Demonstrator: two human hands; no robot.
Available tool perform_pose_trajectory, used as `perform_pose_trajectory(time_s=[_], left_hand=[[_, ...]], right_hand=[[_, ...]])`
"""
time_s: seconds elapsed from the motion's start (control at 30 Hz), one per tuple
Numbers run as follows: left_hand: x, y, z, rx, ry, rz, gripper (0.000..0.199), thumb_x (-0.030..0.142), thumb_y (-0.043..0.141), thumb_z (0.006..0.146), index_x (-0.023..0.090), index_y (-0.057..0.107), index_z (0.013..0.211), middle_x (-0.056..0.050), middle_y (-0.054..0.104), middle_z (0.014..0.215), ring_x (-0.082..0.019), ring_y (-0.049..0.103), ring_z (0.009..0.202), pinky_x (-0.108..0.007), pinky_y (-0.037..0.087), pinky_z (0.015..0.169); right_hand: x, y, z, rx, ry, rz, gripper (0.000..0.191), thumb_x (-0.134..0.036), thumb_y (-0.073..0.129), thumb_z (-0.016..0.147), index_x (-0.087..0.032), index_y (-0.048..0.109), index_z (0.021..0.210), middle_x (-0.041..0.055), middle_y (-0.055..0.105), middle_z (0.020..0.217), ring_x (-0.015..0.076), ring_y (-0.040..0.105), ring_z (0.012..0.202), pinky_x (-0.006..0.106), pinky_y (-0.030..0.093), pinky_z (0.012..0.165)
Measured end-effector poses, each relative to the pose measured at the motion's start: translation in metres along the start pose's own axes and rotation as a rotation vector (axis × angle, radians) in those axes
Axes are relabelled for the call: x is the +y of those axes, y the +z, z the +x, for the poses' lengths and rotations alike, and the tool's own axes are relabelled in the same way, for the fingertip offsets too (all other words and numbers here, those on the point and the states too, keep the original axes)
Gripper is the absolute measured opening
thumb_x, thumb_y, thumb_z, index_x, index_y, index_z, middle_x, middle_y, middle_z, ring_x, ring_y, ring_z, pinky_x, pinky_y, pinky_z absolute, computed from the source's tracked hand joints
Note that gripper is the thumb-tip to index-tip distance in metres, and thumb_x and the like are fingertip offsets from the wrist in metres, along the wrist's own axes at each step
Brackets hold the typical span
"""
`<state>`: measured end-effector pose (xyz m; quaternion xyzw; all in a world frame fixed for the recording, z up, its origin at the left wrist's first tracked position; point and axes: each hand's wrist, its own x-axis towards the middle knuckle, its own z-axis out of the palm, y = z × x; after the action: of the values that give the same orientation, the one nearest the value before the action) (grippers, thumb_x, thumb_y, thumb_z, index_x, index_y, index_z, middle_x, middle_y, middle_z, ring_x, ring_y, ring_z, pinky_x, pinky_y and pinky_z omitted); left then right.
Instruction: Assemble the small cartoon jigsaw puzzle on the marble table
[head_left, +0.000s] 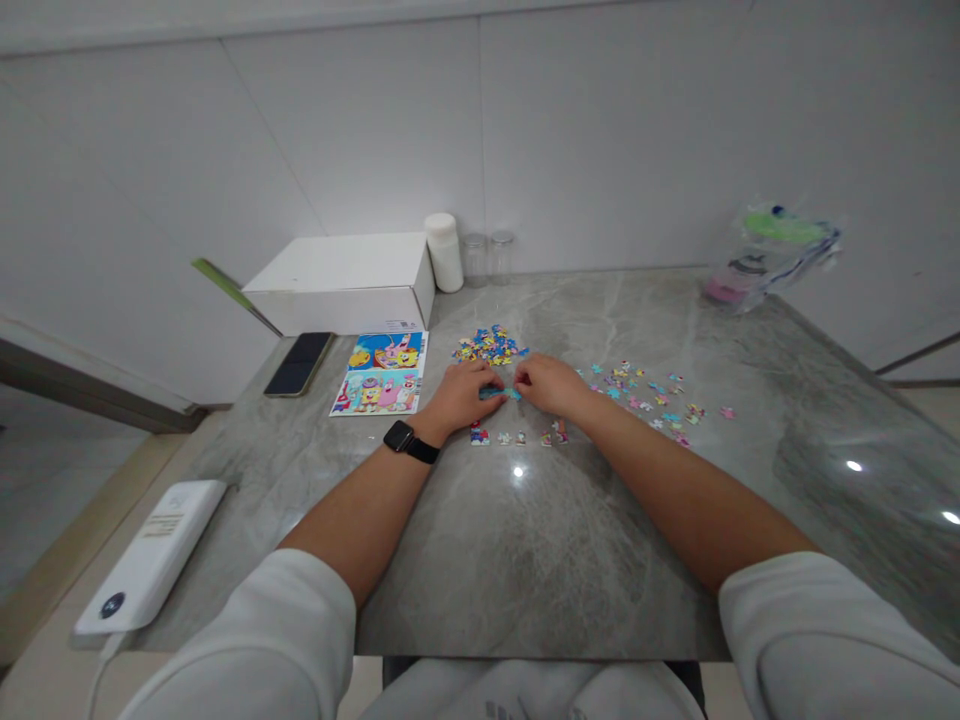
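Head view: grey marbled table (525, 560), pale panelled wall (600, 130) behind.
Left hand (466, 393): curled (cannot tell if gripping).
Right hand (546, 383): bunched, grip equally hidden.
Puzzle pieces (491, 347): piled beyond hands, scattered right, few between.

L hand (466, 393) is resting at blue puzzle pcs (513, 394), R hand (544, 383) is bending close, right. Multicol. pile (491, 346) is lying far, loose pcs (628, 385) right. Pic sheet (379, 376) & phone (300, 364) are lying left; 2 clear jars (501, 260) are standing far.

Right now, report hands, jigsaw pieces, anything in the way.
Left hand and right hand at light-blue jigsaw pieces; grips unclear. Multicoloured jigsaw pile just beyond. No obstruction seen; smartphone off left.
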<state>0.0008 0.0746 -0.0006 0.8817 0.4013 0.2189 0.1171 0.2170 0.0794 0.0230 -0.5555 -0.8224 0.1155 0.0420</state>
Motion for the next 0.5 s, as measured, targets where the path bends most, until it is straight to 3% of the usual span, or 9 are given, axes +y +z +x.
perform_pose_trajectory(time_s=[0.27, 0.5], left_hand=[[-0.002, 0.002, 0.001, 0.013, 0.014, -0.003, 0.019, 0.033, 0.078, 0.091, 0.023, 0.078, 0.107, -0.007, 0.073, 0.11, -0.026, 0.067, 0.105, -0.04, 0.051, 0.093], [-0.003, 0.004, 0.001, -0.004, 0.176, -0.037, 0.021, 0.027, 0.069, 0.098, 0.027, 0.082, 0.115, -0.007, 0.075, 0.11, -0.022, 0.068, 0.102, -0.037, 0.051, 0.091]], right_hand=[[0.022, -0.026, -0.001, -0.043, -0.001, -0.061, 0.019, -0.024, 0.069, 0.094, -0.022, 0.081, 0.109, 0.0081, 0.08, 0.112, 0.0228, 0.072, 0.104, 0.028, 0.049, 0.087], [0.025, -0.022, -0.005, -0.18, 0.0, -0.119, 0.031, -0.029, 0.082, 0.085, -0.023, 0.08, 0.115, 0.0092, 0.08, 0.117, 0.0254, 0.073, 0.106, 0.029, 0.051, 0.084]])
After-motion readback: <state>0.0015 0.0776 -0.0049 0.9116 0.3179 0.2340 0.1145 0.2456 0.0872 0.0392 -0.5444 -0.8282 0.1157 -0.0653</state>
